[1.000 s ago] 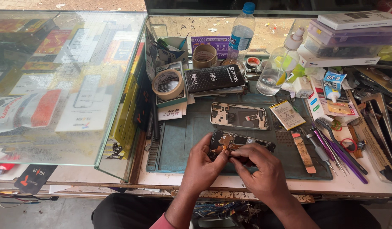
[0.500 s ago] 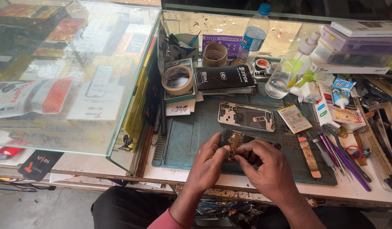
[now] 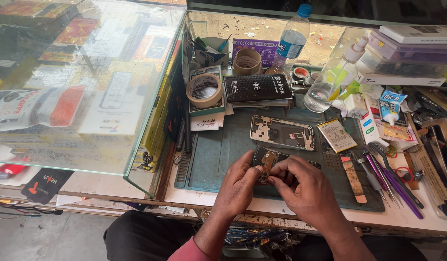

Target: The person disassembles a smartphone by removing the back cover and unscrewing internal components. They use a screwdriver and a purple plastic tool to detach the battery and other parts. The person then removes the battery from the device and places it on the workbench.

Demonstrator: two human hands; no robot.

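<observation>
Head view: both hands meet over an opened phone (image 3: 265, 162) lying on the blue work mat (image 3: 209, 159) at the counter's near edge. The left hand (image 3: 239, 186) has its fingers closed on the phone's left end. The right hand (image 3: 303, 186) has its fingers pinched onto the exposed board. At 12 o'clock from the phone lies a phone frame (image 3: 282, 132); at 2 o'clock a flat battery (image 3: 336, 135); at 11 o'clock a tape roll (image 3: 204, 90).
</observation>
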